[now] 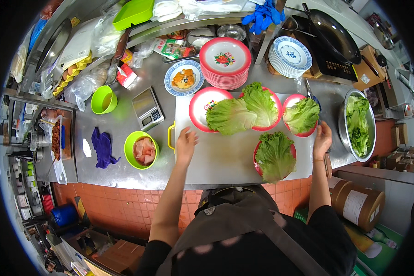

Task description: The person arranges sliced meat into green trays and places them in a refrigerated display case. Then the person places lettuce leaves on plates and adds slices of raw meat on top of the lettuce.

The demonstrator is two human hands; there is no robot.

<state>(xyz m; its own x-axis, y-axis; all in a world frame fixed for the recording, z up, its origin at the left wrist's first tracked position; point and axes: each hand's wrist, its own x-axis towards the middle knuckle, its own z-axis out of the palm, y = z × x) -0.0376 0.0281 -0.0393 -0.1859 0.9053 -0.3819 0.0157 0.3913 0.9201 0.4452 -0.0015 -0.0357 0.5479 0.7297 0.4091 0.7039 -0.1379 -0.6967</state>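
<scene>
My left hand [187, 146] is over the left part of the white cutting board [220, 160], holding nothing, its fingers loosely bent. My right hand [322, 139] is at the board's right edge, fingertips beside a red-rimmed plate [309, 133] bearing a lettuce leaf [301, 115]. Whether they grip its rim is unclear. Nearer me, another leaf [275, 158] covers most of a red-rimmed plate [293, 151]. Farther back, one leaf [229, 117] lies partly on a flower-patterned plate [197, 108]; a second leaf [260, 105] covers the plate [277, 103] beside it.
A steel bowl of lettuce [373, 127] stands far right. Left are a digital scale [147, 108], a green bowl of pale sliced meat [127, 151] and a purple cloth [103, 148]. Behind rise stacked red-rimmed plates [224, 79] and blue-rimmed plates [286, 70]. A wooden handle [327, 164] lies near my right wrist.
</scene>
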